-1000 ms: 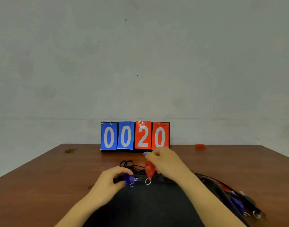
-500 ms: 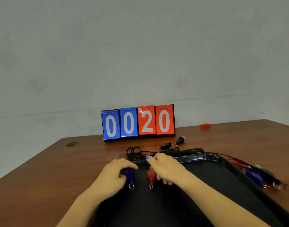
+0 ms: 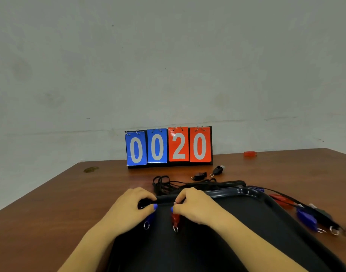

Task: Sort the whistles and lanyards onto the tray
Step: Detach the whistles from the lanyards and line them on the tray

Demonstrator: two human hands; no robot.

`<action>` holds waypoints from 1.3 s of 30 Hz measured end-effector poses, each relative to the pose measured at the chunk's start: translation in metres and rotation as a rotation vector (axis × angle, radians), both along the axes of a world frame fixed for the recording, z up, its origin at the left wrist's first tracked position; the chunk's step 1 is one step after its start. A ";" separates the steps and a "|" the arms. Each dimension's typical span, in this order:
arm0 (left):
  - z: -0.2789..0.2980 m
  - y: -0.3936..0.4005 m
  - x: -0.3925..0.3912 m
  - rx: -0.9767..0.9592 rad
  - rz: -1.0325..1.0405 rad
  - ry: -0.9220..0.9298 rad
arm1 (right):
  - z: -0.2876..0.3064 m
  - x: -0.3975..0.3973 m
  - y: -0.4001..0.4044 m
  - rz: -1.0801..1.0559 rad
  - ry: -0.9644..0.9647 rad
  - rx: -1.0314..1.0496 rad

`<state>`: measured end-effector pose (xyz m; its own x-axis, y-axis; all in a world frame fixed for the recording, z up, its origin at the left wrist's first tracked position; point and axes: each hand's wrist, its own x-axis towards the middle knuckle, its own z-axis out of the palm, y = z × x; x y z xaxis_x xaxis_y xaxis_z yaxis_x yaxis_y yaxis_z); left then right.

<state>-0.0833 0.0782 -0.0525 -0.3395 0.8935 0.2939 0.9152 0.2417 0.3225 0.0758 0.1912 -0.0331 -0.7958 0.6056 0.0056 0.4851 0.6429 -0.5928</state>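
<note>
A black tray (image 3: 246,193) lies on the brown table in front of me. My left hand (image 3: 129,209) holds a blue whistle (image 3: 149,218) on the tray's far left part, its key ring showing below my fingers. Beside it, my right hand (image 3: 195,207) holds a red whistle (image 3: 175,219) on the tray, ring hanging toward me. A tangle of black lanyards (image 3: 164,184) lies just beyond the tray's far rim. Two black whistles (image 3: 207,173) sit behind them. More blue, red and black whistles (image 3: 309,216) lie on the table right of the tray.
A flip scoreboard (image 3: 169,147) reading 0020 stands at the table's back edge against the wall. A small red whistle-like object (image 3: 250,153) lies at the far right. A dark stain (image 3: 91,169) marks the table's far left.
Both hands lowered the blue and red whistles from above the far rim onto the tray floor. The camera tilted, bringing more of the tray and right-side whistles into view.
</note>
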 end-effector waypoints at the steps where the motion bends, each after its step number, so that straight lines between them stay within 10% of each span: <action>1: 0.001 -0.001 0.000 0.004 -0.010 -0.027 | -0.002 0.000 0.000 -0.004 0.006 0.005; 39: -0.018 0.022 0.006 0.321 0.131 -0.218 | -0.018 0.003 0.020 -0.111 0.015 0.254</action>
